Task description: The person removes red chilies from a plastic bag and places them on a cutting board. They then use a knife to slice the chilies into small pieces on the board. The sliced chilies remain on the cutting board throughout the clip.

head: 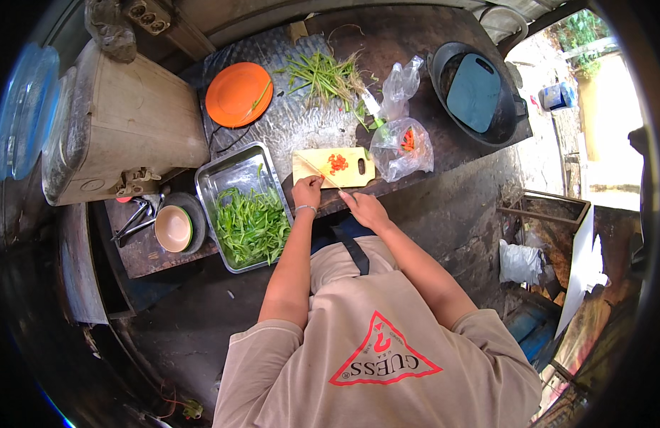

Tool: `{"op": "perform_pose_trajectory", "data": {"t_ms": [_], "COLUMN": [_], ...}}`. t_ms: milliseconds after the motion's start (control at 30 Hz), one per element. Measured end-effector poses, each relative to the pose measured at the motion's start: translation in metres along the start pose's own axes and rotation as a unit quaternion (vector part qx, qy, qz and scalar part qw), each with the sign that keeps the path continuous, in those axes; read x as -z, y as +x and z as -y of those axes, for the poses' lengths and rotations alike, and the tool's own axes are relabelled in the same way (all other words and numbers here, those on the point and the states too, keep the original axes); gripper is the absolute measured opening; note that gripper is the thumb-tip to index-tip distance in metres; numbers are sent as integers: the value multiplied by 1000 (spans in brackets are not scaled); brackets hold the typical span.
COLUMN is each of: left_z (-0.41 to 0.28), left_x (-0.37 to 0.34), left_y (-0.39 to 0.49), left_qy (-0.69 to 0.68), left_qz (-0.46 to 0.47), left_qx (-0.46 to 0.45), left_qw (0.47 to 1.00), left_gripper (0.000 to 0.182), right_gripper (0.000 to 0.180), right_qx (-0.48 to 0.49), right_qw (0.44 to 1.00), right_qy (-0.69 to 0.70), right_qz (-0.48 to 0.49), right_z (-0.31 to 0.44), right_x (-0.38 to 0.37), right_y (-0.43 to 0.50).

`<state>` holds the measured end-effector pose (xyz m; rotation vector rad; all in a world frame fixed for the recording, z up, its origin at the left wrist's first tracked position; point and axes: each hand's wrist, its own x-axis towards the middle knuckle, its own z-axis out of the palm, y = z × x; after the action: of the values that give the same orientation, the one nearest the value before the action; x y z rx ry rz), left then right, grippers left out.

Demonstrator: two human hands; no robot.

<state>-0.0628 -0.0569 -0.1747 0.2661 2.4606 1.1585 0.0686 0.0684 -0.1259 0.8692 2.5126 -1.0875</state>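
Observation:
My left hand pinches a small red chili pepper at the near edge of a light wooden cutting board. In my right hand is the handle of a kitchen knife, its thin blade lying diagonally across the board beside my left fingertips. Chopped red chili pieces sit in a small pile beyond the blade. Right of the board, a clear plastic bag contains whole red chilies. To the left, a steel tray holds cut leafy greens.
Orange plates and rooted green stalks lie at the back. A green-handled utensil rests near another plastic bag. A dark wok holds a teal cutting board. Left are a bowl and a large box.

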Motion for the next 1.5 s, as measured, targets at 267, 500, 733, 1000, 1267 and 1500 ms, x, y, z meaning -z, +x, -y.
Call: {"op": "perform_pose_trajectory", "data": {"t_ms": [267, 500, 733, 1000, 1267, 1500], "left_z": [1, -6, -3, 9, 14, 16], "left_x": [0, 5, 2, -7, -9, -8], "left_y": [1, -1, -2, 0, 1, -1], "left_qy": [3, 16, 0, -3, 41, 21], "left_qz": [2, -3, -9, -26, -6, -32], "left_qx": [3, 0, 3, 1, -15, -29], "left_qw": [1000, 1000, 1000, 1000, 999, 999], "left_gripper": [19, 18, 18, 18, 14, 19], "right_gripper": [69, 69, 66, 66, 65, 66], "right_qx": [-16, -5, -12, -35, -52, -54], "right_qw": [999, 998, 998, 995, 992, 997], "right_qy": [-21, -50, -55, -80, -111, -53], "right_qz": [38, 36, 21, 54, 25, 10], "right_z": [4, 7, 7, 6, 20, 8], "right_x": [4, 6, 1, -2, 1, -6], "right_y": [0, 1, 2, 11, 2, -6]}}
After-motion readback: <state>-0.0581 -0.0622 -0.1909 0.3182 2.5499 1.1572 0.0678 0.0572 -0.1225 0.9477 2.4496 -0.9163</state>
